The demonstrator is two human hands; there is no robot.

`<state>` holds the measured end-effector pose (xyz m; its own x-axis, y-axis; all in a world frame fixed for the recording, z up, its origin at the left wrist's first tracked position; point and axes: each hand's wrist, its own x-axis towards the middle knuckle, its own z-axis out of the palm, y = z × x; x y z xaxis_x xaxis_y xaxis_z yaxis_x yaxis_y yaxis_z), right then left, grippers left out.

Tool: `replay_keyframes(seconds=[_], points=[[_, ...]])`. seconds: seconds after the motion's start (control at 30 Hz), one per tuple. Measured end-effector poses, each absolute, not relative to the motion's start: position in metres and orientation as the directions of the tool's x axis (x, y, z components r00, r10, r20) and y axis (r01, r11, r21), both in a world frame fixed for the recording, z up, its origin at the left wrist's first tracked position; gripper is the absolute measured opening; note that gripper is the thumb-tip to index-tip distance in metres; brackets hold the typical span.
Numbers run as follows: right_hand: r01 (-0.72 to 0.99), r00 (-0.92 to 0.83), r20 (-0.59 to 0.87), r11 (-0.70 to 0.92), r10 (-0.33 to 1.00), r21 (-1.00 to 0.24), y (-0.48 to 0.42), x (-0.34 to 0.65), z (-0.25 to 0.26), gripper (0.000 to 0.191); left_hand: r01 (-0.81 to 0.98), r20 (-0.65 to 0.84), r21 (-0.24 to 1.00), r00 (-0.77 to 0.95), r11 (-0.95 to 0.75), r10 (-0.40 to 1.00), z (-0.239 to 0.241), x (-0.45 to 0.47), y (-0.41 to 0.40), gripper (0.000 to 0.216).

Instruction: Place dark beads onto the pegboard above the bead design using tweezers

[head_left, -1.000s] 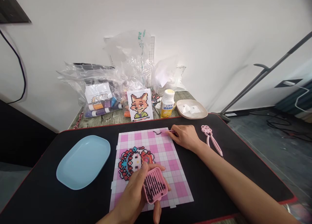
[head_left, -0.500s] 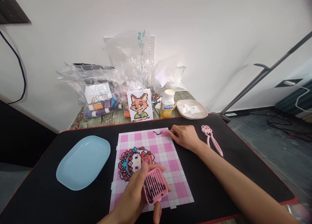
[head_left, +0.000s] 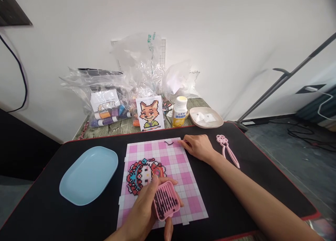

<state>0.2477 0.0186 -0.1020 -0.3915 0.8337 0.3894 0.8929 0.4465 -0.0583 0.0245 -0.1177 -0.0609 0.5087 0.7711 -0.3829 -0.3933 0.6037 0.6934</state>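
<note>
A pink-and-white checked pegboard point(head_left: 181, 171) lies on a black mat. On it sit a round bead picture of a face point(head_left: 143, 174) and a short line of dark beads point(head_left: 169, 142) near the far edge. My left hand point(head_left: 148, 209) grips a small pink bead tray point(head_left: 166, 200) full of dark beads, held over the board's near part. My right hand point(head_left: 199, 146) pinches a thin pick tool point(head_left: 181, 141) whose tip rests at the dark bead line.
A light blue oval dish point(head_left: 88, 174) lies left of the board. Pink tweezers point(head_left: 228, 150) lie to the right. Behind the mat stand a fox pattern card point(head_left: 149, 113), a white-capped bottle point(head_left: 180, 111), a beige dish point(head_left: 206, 117) and plastic bags of beads point(head_left: 110, 97).
</note>
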Motion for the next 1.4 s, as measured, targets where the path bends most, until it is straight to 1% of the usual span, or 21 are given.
replay_keyframes(seconds=[0.37, 0.53, 0.63, 0.9, 1.13, 1.3, 1.4], points=[[0.9, -0.379, 0.365, 0.431, 0.85, -0.07, 0.019, 0.247, -0.1, 0.064, -0.374, -0.44, 0.679, 0.481, 0.631, 0.758, -0.064, 0.022, -0.121, 0.056], [0.903, -0.372, 0.35, 0.422, 0.86, -0.076, 0.02, 0.245, -0.098, 0.064, -0.346, -0.486, 0.689, 0.432, 0.637, 0.76, -0.06, 0.023, -0.12, 0.058], [0.905, -0.37, 0.339, 0.418, 0.865, -0.079, 0.02, 0.245, -0.098, 0.064, -0.343, -0.481, 0.683, 0.453, 0.645, 0.751, -0.06, 0.024, -0.118, 0.061], [0.914, -0.357, 0.311, 0.397, 0.881, -0.076, 0.02, 0.244, -0.097, 0.067, -0.344, -0.482, 0.684, 0.451, 0.644, 0.752, -0.06, 0.025, -0.119, 0.058], [0.929, -0.346, 0.235, 0.367, 0.908, -0.047, 0.019, 0.243, -0.093, 0.065, -0.335, -0.519, 0.683, 0.405, 0.65, 0.753, -0.055, 0.026, -0.118, 0.061], [0.934, -0.344, 0.176, 0.355, 0.922, -0.034, 0.019, 0.242, -0.09, 0.06, -0.355, -0.49, 0.671, 0.447, 0.651, 0.749, -0.059, 0.025, -0.117, 0.062], [0.94, -0.333, 0.157, 0.341, 0.93, -0.024, 0.019, 0.241, -0.087, 0.059, -0.347, -0.498, 0.677, 0.433, 0.649, 0.751, -0.059, 0.025, -0.117, 0.06]])
